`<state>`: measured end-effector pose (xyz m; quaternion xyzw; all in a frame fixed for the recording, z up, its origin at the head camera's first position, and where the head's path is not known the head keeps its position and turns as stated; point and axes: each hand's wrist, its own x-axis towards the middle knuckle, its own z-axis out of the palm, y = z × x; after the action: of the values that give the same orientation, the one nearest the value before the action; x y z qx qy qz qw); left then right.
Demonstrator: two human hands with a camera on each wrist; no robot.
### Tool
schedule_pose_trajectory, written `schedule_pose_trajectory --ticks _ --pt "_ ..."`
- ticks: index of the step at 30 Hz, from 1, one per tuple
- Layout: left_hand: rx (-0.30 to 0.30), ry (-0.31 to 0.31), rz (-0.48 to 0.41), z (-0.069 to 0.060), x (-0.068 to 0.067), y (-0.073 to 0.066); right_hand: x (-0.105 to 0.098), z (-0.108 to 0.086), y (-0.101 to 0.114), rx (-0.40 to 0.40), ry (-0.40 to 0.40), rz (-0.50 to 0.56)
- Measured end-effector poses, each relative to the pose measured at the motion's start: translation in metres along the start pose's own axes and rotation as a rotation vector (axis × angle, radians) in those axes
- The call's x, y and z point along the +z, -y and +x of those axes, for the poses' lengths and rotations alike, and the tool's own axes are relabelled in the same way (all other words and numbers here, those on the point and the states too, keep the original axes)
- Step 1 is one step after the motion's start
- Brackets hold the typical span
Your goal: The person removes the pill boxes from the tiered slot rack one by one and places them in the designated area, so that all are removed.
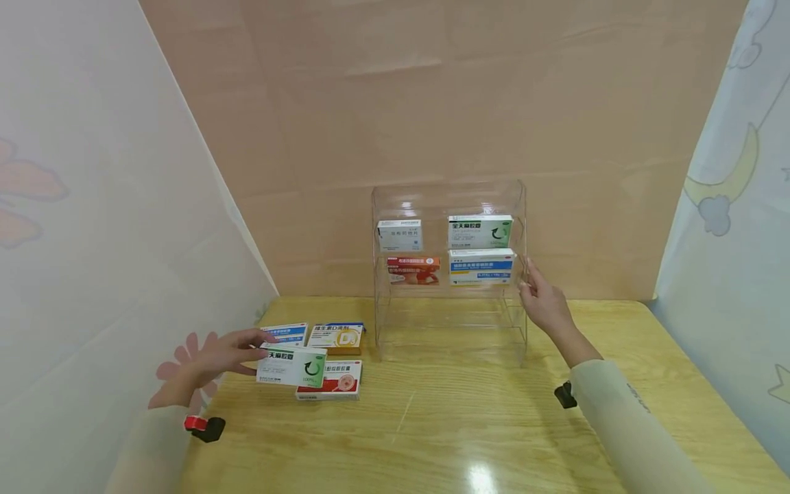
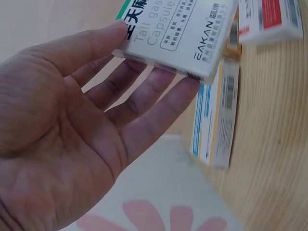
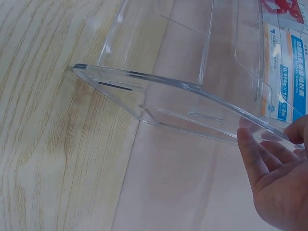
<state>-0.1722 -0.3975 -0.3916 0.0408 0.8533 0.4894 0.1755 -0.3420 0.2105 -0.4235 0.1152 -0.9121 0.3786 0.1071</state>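
The left hand [image 1: 230,355] pinches a green-and-white box [image 1: 291,367] by one end between thumb and fingers, apparently to leave most of its printed face uncovered. Just beyond those fingertips, on the table [image 1: 432,425], lie a blue-striped carton [image 1: 295,333], a yellow-orange carton [image 1: 336,336] and a red-marked carton [image 1: 345,384]. The right hand [image 1: 546,302] grips the side edge of the clear rack [image 3: 187,88], probably to steady it. Right beside these fingers stands a blue-banded box [image 1: 481,269]; farther off, a red box [image 1: 413,272], faces outward, presumably for easy reading.
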Motion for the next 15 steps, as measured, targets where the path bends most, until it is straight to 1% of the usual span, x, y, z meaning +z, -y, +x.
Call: schedule_pose_trajectory --ticks 7,12,15 --pt "-0.065 -0.028 -0.027 -0.014 -0.018 0.019 0.001 0.001 0.0 -0.009 0.0 -0.002" --pt "-0.108 -0.05 -0.036 -0.02 -0.028 0.032 0.001 0.0 -0.001 -0.021 -0.006 -0.008" --pt "-0.158 -0.084 -0.016 -0.024 -0.033 0.038 0.001 0.0 -0.002 -0.029 -0.015 -0.017"
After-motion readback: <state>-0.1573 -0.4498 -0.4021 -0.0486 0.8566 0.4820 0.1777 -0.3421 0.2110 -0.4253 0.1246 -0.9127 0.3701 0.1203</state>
